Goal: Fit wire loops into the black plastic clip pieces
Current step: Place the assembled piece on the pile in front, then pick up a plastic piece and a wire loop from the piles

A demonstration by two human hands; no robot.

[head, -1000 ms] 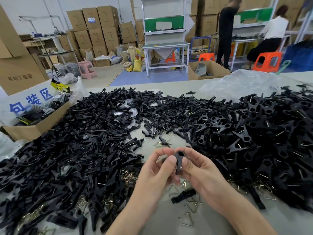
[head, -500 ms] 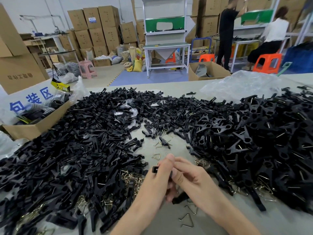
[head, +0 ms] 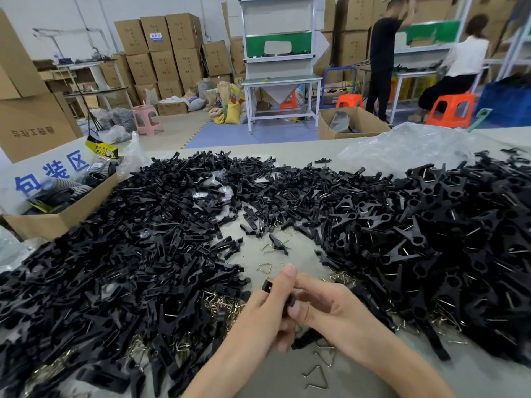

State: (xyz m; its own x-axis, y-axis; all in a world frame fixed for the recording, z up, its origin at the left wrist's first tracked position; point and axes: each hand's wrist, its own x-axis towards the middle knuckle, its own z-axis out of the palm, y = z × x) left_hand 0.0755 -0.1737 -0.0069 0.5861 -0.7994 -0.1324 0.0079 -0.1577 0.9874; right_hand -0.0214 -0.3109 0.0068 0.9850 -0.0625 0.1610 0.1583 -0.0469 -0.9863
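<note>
The left hand and the right hand meet low in the middle of the view, just above the table. Together they grasp one black clip piece. The left thumb and fingers are curled around it, and the right thumb and forefinger pinch its near end. Only a small part of the piece shows: a flat, matte black end with a small rectangular opening, which sticks out to the left of the left thumb, and a second dark bit between the two thumbs. Whether a wire loop already sits in it I cannot tell, because the fingers hide it.

On the table near the hands lie loose wire loops, which are thin, triangle-shaped and of pale metal. More of them are heaped just left of the left hand. A big left pile of narrow black pieces and a right pile of forked black pieces fill both sides. A cardboard box stands at the far left, and a clear plastic bag lies at the far right.
</note>
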